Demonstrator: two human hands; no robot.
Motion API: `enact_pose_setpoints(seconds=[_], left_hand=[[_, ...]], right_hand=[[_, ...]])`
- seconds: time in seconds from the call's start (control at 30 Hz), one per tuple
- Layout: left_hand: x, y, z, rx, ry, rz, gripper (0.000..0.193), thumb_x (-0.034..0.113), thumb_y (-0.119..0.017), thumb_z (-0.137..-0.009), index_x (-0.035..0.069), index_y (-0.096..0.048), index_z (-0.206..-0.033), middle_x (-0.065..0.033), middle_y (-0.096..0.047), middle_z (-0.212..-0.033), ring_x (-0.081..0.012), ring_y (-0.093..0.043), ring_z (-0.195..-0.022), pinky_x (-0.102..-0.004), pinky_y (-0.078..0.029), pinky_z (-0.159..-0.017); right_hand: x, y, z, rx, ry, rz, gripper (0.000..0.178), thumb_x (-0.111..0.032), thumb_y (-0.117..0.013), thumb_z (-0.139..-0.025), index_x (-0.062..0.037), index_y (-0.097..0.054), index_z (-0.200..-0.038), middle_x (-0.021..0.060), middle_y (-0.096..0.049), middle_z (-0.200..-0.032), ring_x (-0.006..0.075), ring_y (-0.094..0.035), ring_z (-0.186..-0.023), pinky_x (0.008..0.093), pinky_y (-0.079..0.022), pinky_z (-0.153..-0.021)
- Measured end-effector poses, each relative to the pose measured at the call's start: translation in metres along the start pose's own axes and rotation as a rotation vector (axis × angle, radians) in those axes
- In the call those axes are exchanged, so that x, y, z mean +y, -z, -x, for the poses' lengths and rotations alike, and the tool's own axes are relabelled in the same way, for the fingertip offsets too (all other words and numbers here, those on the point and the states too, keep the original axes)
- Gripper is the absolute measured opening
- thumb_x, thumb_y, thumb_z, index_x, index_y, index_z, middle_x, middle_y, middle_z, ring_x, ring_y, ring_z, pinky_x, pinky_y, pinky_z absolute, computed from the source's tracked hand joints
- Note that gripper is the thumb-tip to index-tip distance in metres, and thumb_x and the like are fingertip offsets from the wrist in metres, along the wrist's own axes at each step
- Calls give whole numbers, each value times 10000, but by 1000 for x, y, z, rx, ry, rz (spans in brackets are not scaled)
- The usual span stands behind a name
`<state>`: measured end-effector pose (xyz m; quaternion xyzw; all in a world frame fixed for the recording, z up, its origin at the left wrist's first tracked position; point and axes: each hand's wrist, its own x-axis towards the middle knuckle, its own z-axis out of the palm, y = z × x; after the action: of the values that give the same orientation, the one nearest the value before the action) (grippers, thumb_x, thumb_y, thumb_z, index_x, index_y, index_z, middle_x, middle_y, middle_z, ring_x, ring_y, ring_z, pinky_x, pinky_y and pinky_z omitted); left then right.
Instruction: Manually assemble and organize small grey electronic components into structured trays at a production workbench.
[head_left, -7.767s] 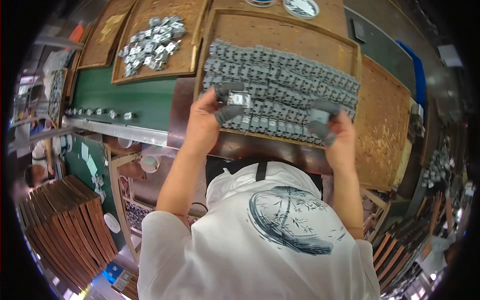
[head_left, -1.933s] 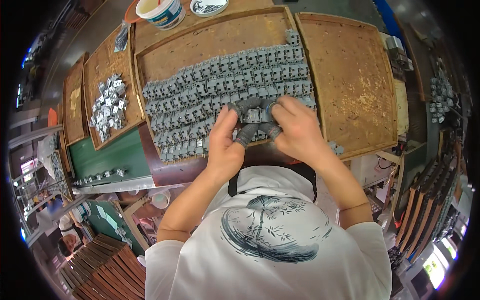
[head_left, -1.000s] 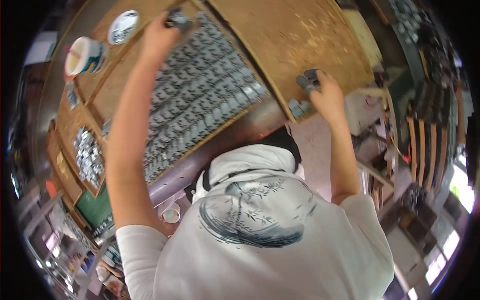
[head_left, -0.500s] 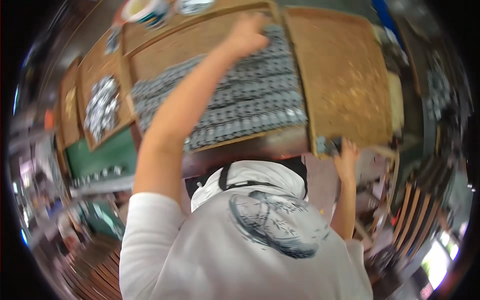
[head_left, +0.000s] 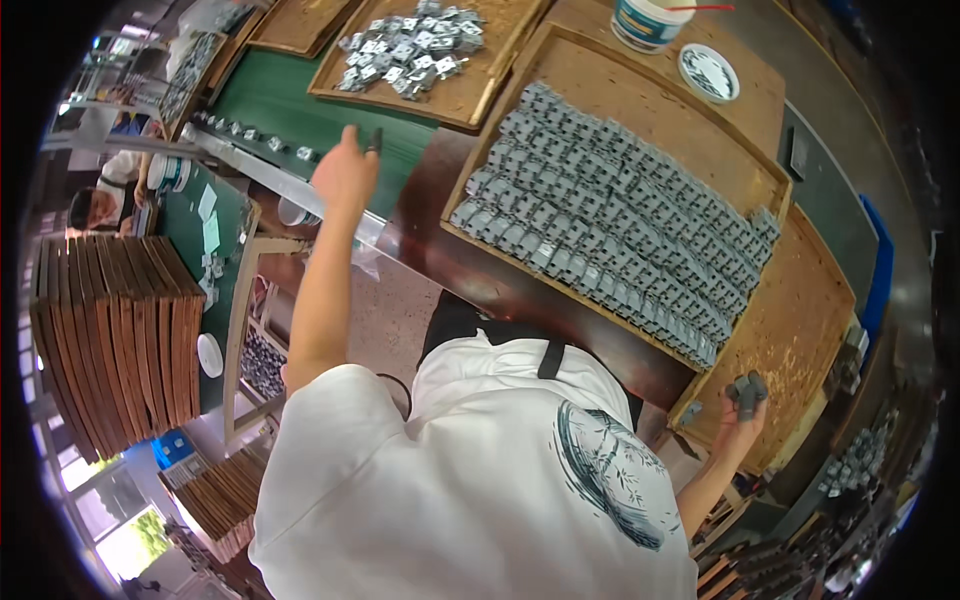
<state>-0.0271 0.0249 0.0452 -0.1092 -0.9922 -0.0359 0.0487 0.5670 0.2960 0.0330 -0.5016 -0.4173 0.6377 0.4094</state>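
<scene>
My left hand (head_left: pixel 345 178) reaches out over the green belt (head_left: pixel 400 140) with fingers apart and nothing visible in them. A dark cover sits on one of its fingers. Small metal parts (head_left: pixel 275 143) stand in a row along the belt, to the left of this hand. My right hand (head_left: pixel 738 428) is raised over the near end of the right-hand wooden tray (head_left: pixel 800 310), its fingers drawn together. Dark grey shapes show at its fingertips; whether they are finger covers or a held part, I cannot tell. One small grey part (head_left: pixel 690 413) lies in that tray's near corner.
In the middle, a wooden tray (head_left: pixel 570 62) holds packed rows of grey metal parts (head_left: pixel 620 210). Another tray (head_left: pixel 490 95) carries a loose pile of silver parts (head_left: pixel 410 50). A white bucket (head_left: pixel 645 25) and its lid (head_left: pixel 708 72) stand behind. Stacked boards (head_left: pixel 115 340) rise at left.
The view has swung to the left. My left hand has left the far end of the packed rows and is now over the green belt. My right hand stays by the right-hand tray, now turned upward.
</scene>
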Motion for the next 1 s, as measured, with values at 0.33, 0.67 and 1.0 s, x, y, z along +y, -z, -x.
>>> enact_pose_setpoints(seconds=[0.33,0.67,1.0], left_hand=[[-54,-52,-17,-278,48,718,344,176,-617,-868,45,-618,-1185,-140,-699,-1069,-323,-675,-962,-399,-541,-775],[143,73,142,-941,-435,1803,384,-30,-701,-817,0,-638,-1195,-31,-611,-1138,-152,-587,-1064,-295,-478,-929],[192,78,194,-898,-865,1453,374,-51,-624,-835,-9,-615,-1206,-75,-563,-1111,-183,-546,-1032,-293,-448,-893]], right_hand=[[-28,-150,4,-253,92,99,367,-44,-616,-902,21,-541,-1256,90,-607,-1078,167,-611,-905,337,-557,-802],[-71,-242,41,-578,532,749,297,-89,-740,-815,6,-628,-1074,84,-645,-917,174,-633,-795,304,-520,-712],[-73,-201,35,-417,894,988,278,-6,-723,-659,14,-605,-910,154,-582,-926,354,-611,-792,401,-505,-660]])
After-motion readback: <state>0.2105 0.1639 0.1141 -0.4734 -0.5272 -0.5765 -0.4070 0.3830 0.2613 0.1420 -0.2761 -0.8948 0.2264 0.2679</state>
